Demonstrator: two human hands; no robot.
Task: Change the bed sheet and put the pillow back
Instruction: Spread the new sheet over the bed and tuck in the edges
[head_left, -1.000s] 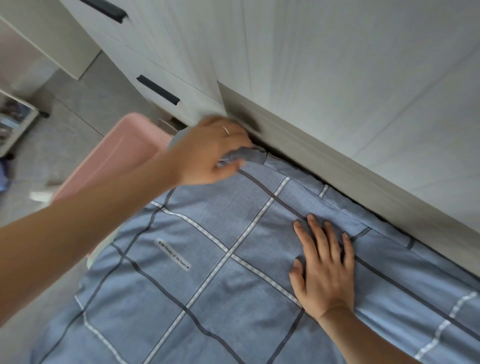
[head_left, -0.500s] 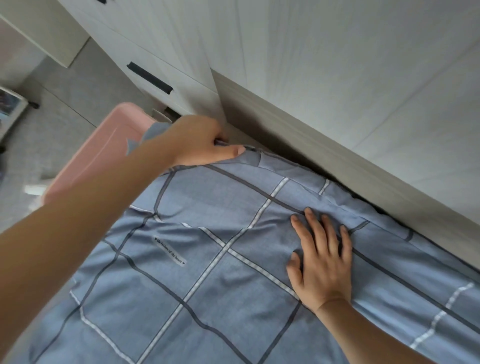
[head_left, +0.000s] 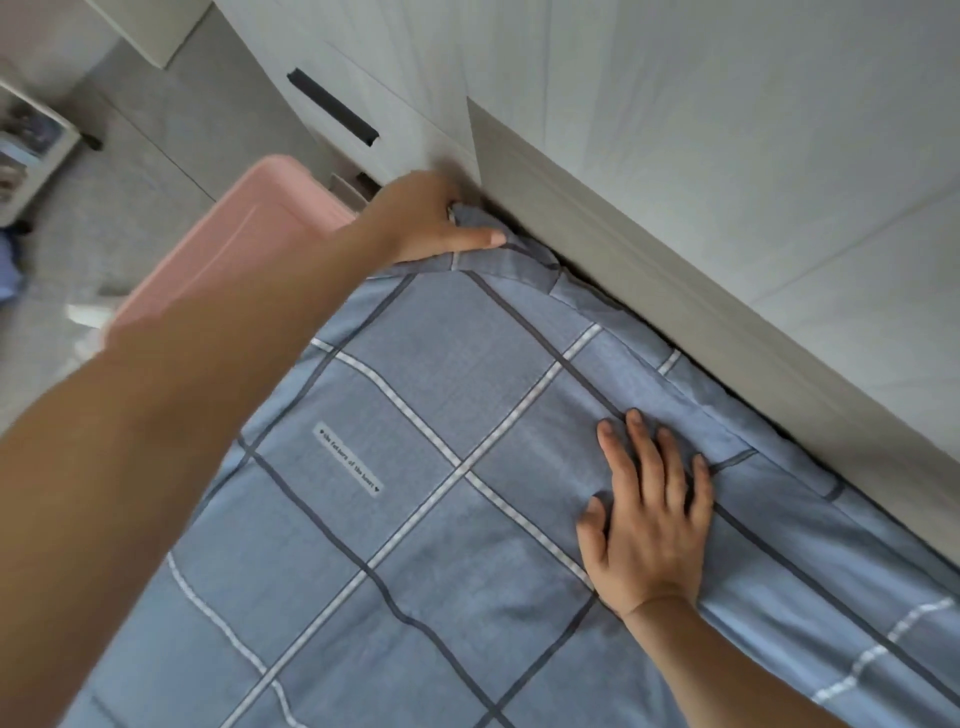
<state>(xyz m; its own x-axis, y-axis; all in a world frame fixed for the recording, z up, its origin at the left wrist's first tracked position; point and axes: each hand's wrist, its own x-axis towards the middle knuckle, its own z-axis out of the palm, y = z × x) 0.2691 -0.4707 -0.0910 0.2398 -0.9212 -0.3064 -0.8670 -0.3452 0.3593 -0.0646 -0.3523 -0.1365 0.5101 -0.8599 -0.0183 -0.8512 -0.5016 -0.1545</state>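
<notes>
Two hands were in view, one bed sheet (head_left: 467, 519), one pink plastic object (head_left: 244, 234) and one black drawer handle (head_left: 332, 111) on the pale cabinet front (head_left: 675, 130). The blue sheet, crossed by white and dark grid lines and bearing a single small printed label (head_left: 349, 458), filled the lower and middle frame, its far edge running diagonally along the cabinet base from the upper centre to the right edge.

The label's wording was too small to read. What the pink object was could not be told, as the left forearm covered much of it. A shelf (head_left: 31, 150) at the upper left edge was cut off and blurred.

The left hand (head_left: 421, 218) reached to the sheet's far corner at upper centre, thumb laid flat on top and fingers curled out of sight behind it, gripping the bunched cloth. The right hand (head_left: 647, 519), right of centre, lay palm down on the sheet with fingers straight and slightly spread, pressing it flat.
</notes>
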